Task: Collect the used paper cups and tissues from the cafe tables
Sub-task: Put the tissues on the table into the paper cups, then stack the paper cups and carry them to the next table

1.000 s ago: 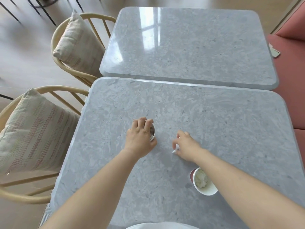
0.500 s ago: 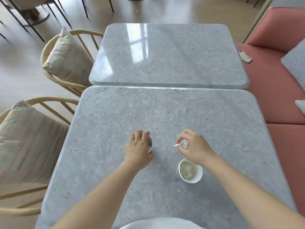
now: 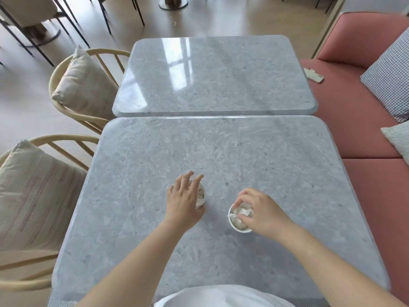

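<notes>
Marble-grey near table [image 3: 243, 156]: both hands at work, a tissue [image 3: 243, 211] going in.
Right hand [image 3: 263, 213], the nearer one, fingers curled, pinches the crumpled tissue at the mouth of the right cup [image 3: 235, 227], which stands upright directly beneath the fingertips; release looks to be straight down, I judge. Just beyond, leftward, left hand [image 3: 183, 200] hovers with fingers straight and spread, grasping nothing visible; left cup [image 3: 201, 196] stands under and just right of them, mostly hidden. Far table [image 3: 210, 80] abuts beyond.
</notes>
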